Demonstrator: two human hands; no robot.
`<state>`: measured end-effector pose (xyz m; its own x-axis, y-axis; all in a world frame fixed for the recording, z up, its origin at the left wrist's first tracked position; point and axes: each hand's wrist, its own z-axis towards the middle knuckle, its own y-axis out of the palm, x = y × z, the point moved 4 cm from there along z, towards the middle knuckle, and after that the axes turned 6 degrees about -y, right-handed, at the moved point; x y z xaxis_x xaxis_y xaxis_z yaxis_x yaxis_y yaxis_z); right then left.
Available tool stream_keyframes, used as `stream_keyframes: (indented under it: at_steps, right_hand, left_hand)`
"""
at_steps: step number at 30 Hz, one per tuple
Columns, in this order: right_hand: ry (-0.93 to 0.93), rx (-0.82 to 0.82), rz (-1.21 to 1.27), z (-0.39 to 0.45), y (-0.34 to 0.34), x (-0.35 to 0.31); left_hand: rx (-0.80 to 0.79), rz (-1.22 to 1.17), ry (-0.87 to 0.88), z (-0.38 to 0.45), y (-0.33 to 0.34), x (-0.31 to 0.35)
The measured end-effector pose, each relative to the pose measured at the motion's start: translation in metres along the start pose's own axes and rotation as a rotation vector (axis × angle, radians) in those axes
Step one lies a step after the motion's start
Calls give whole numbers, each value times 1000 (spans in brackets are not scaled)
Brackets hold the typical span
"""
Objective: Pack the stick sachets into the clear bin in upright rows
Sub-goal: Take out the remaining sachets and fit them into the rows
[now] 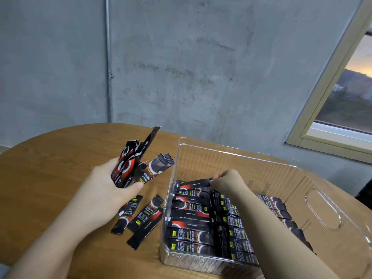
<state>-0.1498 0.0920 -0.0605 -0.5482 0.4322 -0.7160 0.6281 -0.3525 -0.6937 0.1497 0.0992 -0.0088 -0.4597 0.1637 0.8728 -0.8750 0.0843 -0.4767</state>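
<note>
1. Now the right hand [227, 182] reaches into the clear bin [237, 156]; its fingers [216, 177] pinch one sachet [196, 183] at the far end of the packed rows [209, 222], probably to seat it there.
2. Left hand [112, 186] curls around a bundle of sachets [130, 164], kept as a supply.
3. Three loose sachets [141, 216] lie on the bench [60, 168], left of the bin.
4. Right forearm hides part of the rows.

One clear bin [237, 156], three loose sachets [148, 213] on one table [50, 168], two hands [108, 184]
</note>
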Motion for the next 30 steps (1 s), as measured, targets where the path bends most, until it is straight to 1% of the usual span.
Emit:
stream_keyframes:
  at_steps: [4, 9, 11, 13, 15, 17, 19, 23, 30]
  right_hand:
    - [22, -40, -136, -3, 5, 0]
    - [-29, -47, -295, -11, 5, -5]
    - [-96, -35, -310, -16, 1, -13]
    - [-234, -17, -234, -28, -6, -28]
    - [-404, -28, -41, -47, -13, -50]
    - [-541, -118, 199, -68, -17, -72]
    - [-614, -212, 336, -83, -17, -85]
    - [-688, -331, 397, -93, -9, -96]
    - [-667, -328, 503, -93, -8, -97]
  left_hand:
    - [-20, -6, 2, -1, 1, 2]
    - [-35, -24, 9, -4, 3, 5]
    - [-49, -32, 12, -5, 3, 7]
    - [-54, -37, 17, -6, 3, 8]
    - [-62, -37, 20, -7, 3, 10]
    - [-73, -38, 21, -7, 3, 11]
    - [-77, -35, 27, -7, 4, 13]
    - [-72, -31, 28, -8, 6, 15]
    - [-76, -30, 6, -7, 5, 14]
